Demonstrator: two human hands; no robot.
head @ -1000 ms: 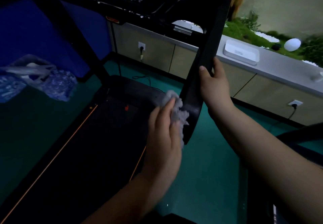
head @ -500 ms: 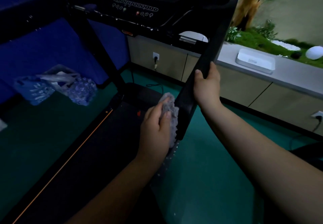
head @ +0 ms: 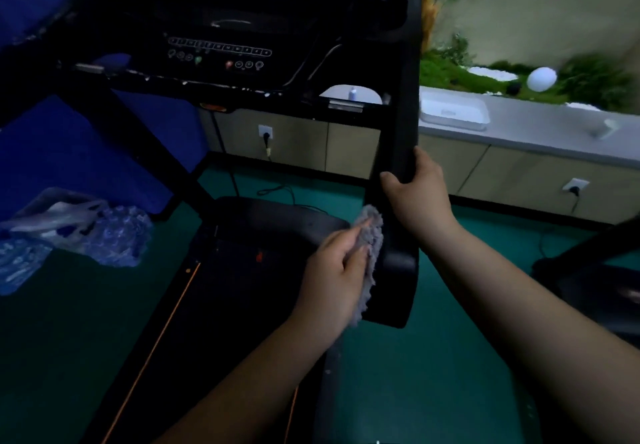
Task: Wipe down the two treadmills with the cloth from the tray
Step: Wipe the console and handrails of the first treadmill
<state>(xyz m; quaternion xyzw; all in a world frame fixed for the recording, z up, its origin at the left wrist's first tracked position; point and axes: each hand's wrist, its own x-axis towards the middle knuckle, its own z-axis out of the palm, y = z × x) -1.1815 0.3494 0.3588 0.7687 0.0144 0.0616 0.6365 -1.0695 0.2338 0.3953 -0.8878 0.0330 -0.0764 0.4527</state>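
Room: dim gym corner with a smooth teal floor (head: 433, 357); beige cabinets (head: 301, 145) under a pale grey counter (head: 540, 132); mossy planter with a white sphere (head: 541, 79) behind it

Treadmill: black machine with a matte handrail (head: 398, 180) sloping down to a rounded end; dark belt deck (head: 221, 305) edged by a thin orange line; console (head: 218, 52) with a row of small buttons

Cloth: grey, nubbly, chenille-like cloth (head: 372, 253), soft and bunched; it lies pressed against the inner side of the handrail near its lower end

Left hand: left hand (head: 336, 281) holds the cloth flat to the rail, fingers fairly straight over it, thumb side hidden, so pressing more than pinching

Right hand: right hand (head: 414, 194) wraps the rail above the cloth, fingers curled around the outer edge, steadying it

Tray: white, shallow, rounded tray (head: 453, 112) sits on the counter, well apart from the hands

Second treadmill: only a dark frame edge (head: 588, 270) shows at the right; cannot tell if it has been wiped

Progress: cloth is out of the tray and wiping is under way on one rail of the first machine; judging by this, the console, the deck and the other machine probably remain

Clutter: crinkled translucent plastic bags (head: 76, 232) on the floor at left
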